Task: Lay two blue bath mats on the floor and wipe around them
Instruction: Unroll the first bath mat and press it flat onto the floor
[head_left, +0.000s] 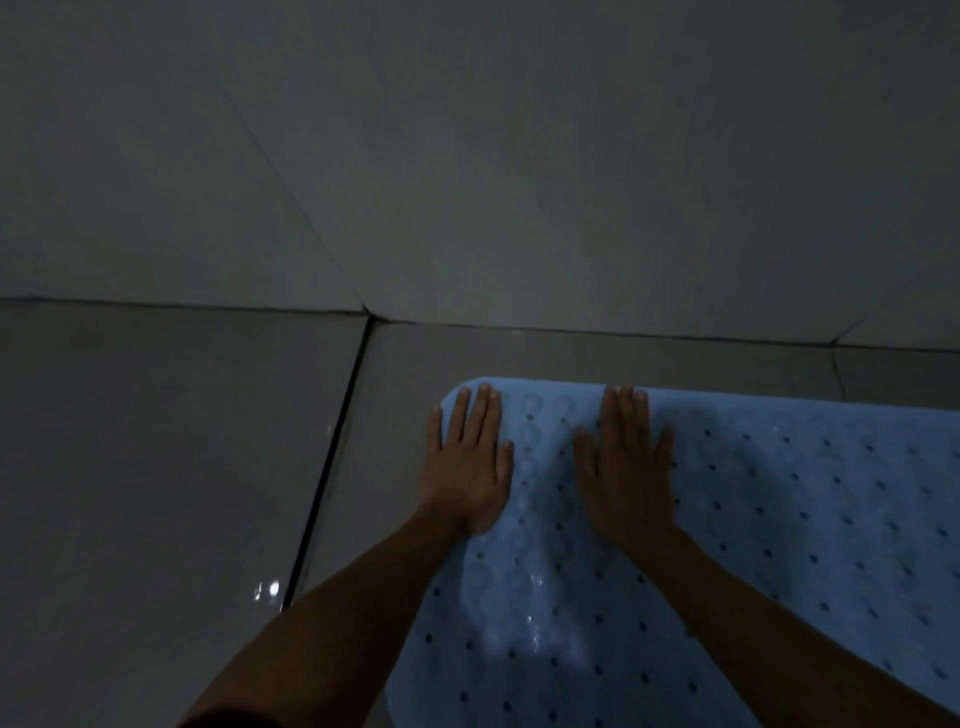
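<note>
A light blue bath mat (779, 519) with rows of small holes and suction bumps lies flat on the grey tiled floor, its far rounded corner close to the wall. My left hand (467, 462) presses flat on the mat's left edge near that corner, fingers straight. My right hand (626, 462) lies flat on the mat a little to the right, fingers straight and pointing at the wall. Only one mat is in view; it runs off the right and bottom edges of the frame.
A grey tiled wall (467, 156) rises just beyond the mat's far edge. A dark grout line (332, 457) runs through the glossy floor tiles left of the mat, with a wet glint (267, 590) beside it. The room is dim.
</note>
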